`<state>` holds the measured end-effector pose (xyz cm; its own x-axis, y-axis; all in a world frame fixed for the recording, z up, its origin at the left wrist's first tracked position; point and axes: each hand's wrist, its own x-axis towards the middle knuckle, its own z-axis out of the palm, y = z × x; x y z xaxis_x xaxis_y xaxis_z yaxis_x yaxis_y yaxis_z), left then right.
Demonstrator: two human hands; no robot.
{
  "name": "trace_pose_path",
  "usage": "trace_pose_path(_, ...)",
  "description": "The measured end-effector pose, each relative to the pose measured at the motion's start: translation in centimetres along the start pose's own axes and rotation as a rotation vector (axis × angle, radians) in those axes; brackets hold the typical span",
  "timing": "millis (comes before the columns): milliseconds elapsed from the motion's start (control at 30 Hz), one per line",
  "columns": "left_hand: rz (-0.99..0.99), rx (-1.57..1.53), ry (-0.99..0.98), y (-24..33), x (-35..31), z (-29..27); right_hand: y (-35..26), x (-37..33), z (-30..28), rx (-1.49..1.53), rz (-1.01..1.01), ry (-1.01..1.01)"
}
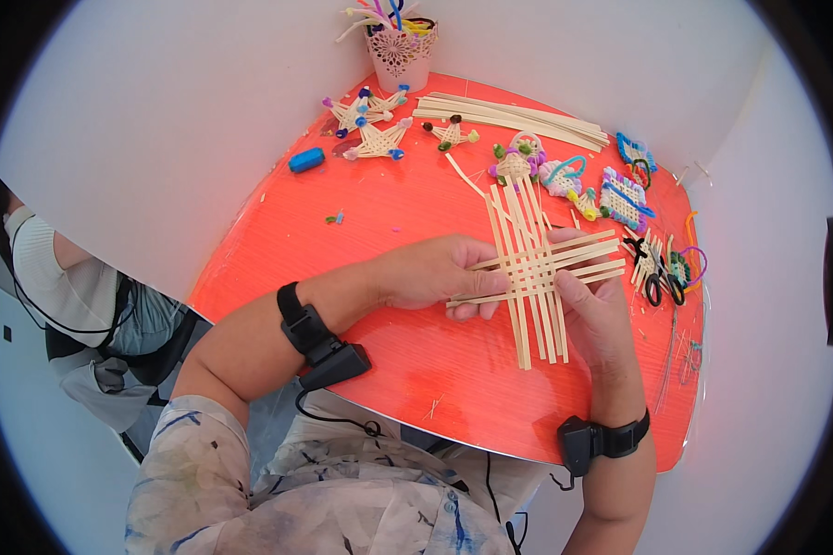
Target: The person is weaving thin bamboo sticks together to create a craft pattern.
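Patterned shirt [370, 504] up front, both hands clamped on woven lattice

Red table [296, 240] fills most of the work area. Pale flat-strip lattice [533, 273] is held over its near half, weave tight in the middle, loose strip ends sticking out on all four sides. Left hand [444, 273] pinches its left side, thumb on top; right hand [602, 319] grips the right side, thumb near the weave (fingers partly hidden behind the strips). Hands are apart, lattice between them.

Loose strip bundle [509, 120] lies along the far edge. Pink pot [402, 60] with colored stems is at the far corner. Star-shaped woven piece [379, 141] sits nearer, black-handled scissors [662, 275] right of the right hand. Blue block [306, 160] far left, tiny scraps [335, 218] below it.
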<state>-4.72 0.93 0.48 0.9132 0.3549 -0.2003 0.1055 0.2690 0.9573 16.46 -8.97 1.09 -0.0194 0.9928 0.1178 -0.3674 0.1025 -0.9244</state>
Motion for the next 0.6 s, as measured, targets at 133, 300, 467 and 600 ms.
trace_pose_path(133,0.018,-0.027,-0.037,-0.21,0.04,-0.13,0.09,0.02,-0.27,-0.011,-0.01,-0.016)
trace_pose_path(300,0.017,-0.019,-0.031,-0.07,0.01,0.03,0.11,0.01,-0.29,0.006,0.006,-0.027)
trace_pose_path(467,0.02,-0.004,-0.017,-0.08,0.05,0.1,0.21,-0.03,-0.21,0.019,-0.004,-0.018)
trace_pose_path(600,0.026,0.032,-0.005,-0.06,0.07,0.08,0.31,0.04,-0.19,0.024,-0.009,-0.02)
